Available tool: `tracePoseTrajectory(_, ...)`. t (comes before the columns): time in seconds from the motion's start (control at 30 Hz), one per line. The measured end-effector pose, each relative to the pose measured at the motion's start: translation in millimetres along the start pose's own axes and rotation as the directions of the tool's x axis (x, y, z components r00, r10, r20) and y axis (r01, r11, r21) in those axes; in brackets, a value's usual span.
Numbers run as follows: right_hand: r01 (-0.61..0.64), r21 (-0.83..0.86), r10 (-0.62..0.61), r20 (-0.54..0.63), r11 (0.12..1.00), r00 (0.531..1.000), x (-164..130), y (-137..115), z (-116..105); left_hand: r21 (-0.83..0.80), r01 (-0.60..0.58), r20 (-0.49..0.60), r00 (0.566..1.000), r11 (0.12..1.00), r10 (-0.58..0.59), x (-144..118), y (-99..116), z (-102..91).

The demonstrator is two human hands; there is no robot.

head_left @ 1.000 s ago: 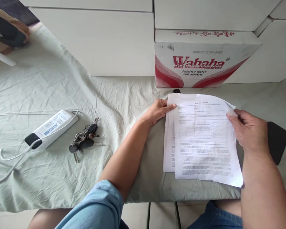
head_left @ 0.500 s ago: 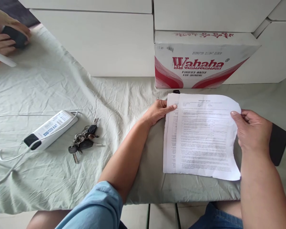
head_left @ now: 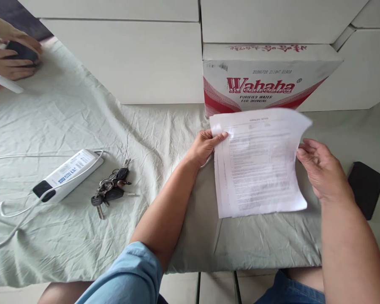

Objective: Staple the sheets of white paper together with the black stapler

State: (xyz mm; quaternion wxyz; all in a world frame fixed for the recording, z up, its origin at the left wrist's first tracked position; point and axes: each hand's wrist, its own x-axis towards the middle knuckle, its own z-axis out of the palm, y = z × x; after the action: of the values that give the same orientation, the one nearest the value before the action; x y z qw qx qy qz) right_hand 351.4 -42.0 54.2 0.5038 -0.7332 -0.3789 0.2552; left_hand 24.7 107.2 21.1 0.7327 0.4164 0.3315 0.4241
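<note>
White printed paper sheets (head_left: 259, 164), a thin sheaf with dense black text, lifted off the pale green wrinkled cloth (head_left: 82, 122) covering the surface, right of centre, slightly blurred. Left hand (head_left: 204, 145) at the sheaf's far left corner, grip narrow, thumb on top and fingers behind, pinching the paper. Right hand (head_left: 319, 173) at the sheaf's right edge, fingers loosely curled and partly spread; cannot tell whether touching the paper or just beside it. Top sheet bowed, its far right corner curling up in front of the white and red cardboard carton marked Wahaha (head_left: 266, 80), standing just beyond the sheets against plain white stacked boxes (head_left: 139, 59).

Black flat rectangular phone (head_left: 365, 189) lying on the cloth to the right of the right hand, close by, apart from the paper. Bunch of keys with black fobs on a metal ring (head_left: 110, 192) resting on the cloth left of the left forearm. Just left of the keys, white oblong power bank with a black end (head_left: 68, 173), a thin white cable (head_left: 9, 211) looping from it toward the near left edge.

At the far left corner, another person's hands (head_left: 9, 59) closed around a small dark object (head_left: 22, 51), with a white stick-shaped item (head_left: 6, 83) lying just beside them.
</note>
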Motion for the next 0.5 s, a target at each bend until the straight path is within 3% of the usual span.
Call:
tracePoseTrajectory(0.07, -0.194, 0.050, 0.187, 0.120, 0.980, 0.975, -1, -2, -11, -0.072, -0.054, -0.089, 0.995, 0.996, 0.047, 3, 1, -2.9)
tracePoseTrajectory(0.13, -0.322, 0.062, 0.297, 0.259, 0.945, 0.919, -6, -8, -19, -0.128, -0.102, -0.147, 0.986, 0.987, 0.082, 5, 2, -4.7)
tracePoseTrajectory(0.2, -0.357, 0.098, 0.297, 0.379, 0.929, 0.877, -12, -15, -18, -0.183, -0.142, -0.164, 0.980, 0.973, 0.112, 5, 3, -3.9)
tracePoseTrajectory(0.27, -0.367, 0.181, 0.267, 0.416, 0.912, 0.869, -19, -20, -8, -0.232, -0.180, -0.166, 0.976, 0.956, 0.143, 5, 4, -1.0)
tracePoseTrajectory(0.4, -0.309, 0.307, 0.241, 0.240, 0.900, 0.941, -30, -23, 17, -0.272, -0.214, -0.150, 0.973, 0.938, 0.178, 5, 4, 2.7)
tracePoseTrajectory(0.5, -0.004, 0.291, 0.029, -0.080, 0.957, 0.996, -32, -26, 19, -0.228, -0.212, -0.116, 0.975, 0.950, 0.190, 4, 8, -3.0)
